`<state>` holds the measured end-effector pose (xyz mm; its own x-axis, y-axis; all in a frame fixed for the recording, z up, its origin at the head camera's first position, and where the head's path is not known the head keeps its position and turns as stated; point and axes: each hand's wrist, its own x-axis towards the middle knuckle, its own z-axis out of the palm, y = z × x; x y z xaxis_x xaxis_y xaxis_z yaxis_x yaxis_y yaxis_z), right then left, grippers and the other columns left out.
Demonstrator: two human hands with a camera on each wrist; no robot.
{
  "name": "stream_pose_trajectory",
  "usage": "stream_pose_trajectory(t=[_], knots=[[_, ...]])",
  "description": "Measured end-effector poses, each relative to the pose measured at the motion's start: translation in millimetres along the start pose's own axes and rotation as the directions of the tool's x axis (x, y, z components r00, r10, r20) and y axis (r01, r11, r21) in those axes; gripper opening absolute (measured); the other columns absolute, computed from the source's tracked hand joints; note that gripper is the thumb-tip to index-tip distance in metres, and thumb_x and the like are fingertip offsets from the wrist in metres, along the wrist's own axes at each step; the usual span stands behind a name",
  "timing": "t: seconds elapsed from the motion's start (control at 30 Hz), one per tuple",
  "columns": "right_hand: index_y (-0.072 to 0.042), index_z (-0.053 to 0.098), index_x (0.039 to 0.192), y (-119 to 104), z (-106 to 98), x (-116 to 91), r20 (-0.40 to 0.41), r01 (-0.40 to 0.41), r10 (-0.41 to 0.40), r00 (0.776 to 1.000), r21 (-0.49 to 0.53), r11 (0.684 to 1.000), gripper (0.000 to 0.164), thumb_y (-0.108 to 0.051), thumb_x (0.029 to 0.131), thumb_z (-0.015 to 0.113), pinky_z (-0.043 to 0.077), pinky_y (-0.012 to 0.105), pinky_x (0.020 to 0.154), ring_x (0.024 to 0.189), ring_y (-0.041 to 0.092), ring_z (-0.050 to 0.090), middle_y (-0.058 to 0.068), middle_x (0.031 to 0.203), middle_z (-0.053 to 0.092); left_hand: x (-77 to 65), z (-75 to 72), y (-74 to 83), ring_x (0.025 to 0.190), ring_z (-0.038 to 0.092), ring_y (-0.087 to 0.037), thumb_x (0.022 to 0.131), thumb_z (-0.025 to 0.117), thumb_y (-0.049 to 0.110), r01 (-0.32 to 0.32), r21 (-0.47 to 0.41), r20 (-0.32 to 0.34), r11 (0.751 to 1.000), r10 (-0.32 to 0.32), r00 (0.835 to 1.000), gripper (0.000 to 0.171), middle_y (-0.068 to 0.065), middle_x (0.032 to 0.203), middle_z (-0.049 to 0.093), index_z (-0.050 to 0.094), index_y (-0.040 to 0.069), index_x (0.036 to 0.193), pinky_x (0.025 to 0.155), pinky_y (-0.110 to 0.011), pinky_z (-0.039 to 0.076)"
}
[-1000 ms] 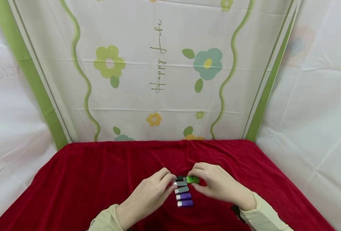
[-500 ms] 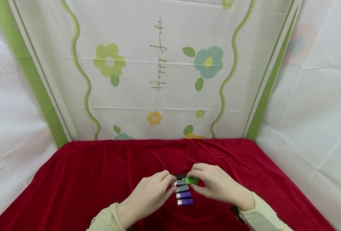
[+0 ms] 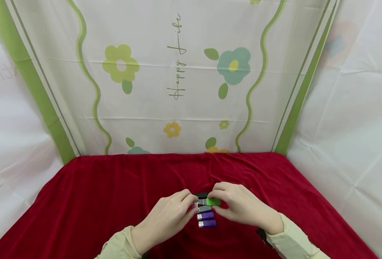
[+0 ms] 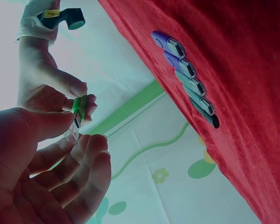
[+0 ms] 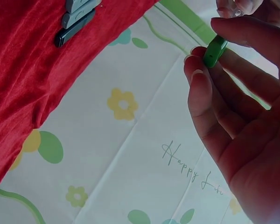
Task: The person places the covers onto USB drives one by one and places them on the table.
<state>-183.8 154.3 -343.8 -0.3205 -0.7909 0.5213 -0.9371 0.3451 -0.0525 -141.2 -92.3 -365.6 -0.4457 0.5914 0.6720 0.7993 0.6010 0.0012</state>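
In the head view my right hand pinches a bright green USB flash drive between thumb and fingers, its metal plug pointing left. Thumb and fingertips of my left hand pinch a small clear cap, right at the plug's tip in the left wrist view. Both hands are raised above the cloth. Beneath them lies a row of capped USB flash drives: a black one farthest away, grey ones in the middle, and two purple ones nearest. The left fingertips partly cover the row's left end.
A red velvet cloth covers the table. Behind it hangs a white curtain with printed flowers, and plain white sheets close in both sides. A dark wrist strap shows by the right sleeve in the left wrist view.
The green flash drive has shifted slightly left and toward the person, closer to the left fingertips. Both hands keep their grip. The head view has tilted down slightly.
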Motion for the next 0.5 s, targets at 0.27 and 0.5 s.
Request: stream_pose_trajectory(t=[0.27, 0.5], knots=[[-0.013, 0.069, 0.095, -3.5, 4.3, 0.8, 0.007, 0.018, -0.018, 1.0, 0.027, 0.999, 0.027, -0.003, 0.073, 0.081, 0.039, 0.006, 0.061, 0.069, -0.003, 0.048, -0.009, 0.089, 0.057, -0.9, 2.0, 2.4, 0.063, 0.043, -0.002, 0.086, 0.075, 0.011, -0.001, -0.008, 0.008, 1.0, 0.001, 1.0, 0.015, 0.006, 0.083, 0.052, 0.065, 0.008, 0.097, 0.051, -0.007, 0.034], [-0.013, 0.069, 0.096, -5.8, 5.4, 1.5, 0.007, 0.041, -0.041, 0.999, 0.04, 0.998, 0.027, -0.003, 0.073, 0.081, 0.038, 0.005, 0.06, 0.068, -0.004, 0.047, -0.01, 0.091, 0.057, -0.7, 2.9, 3.0, 0.062, 0.041, -0.001, 0.085, 0.075, 0.01, -0.005, -0.006, 0.003, 1.0, 0.005, 1.0, 0.015, 0.008, 0.082, 0.05, 0.064, 0.01, 0.095, 0.05, -0.008, 0.033]])
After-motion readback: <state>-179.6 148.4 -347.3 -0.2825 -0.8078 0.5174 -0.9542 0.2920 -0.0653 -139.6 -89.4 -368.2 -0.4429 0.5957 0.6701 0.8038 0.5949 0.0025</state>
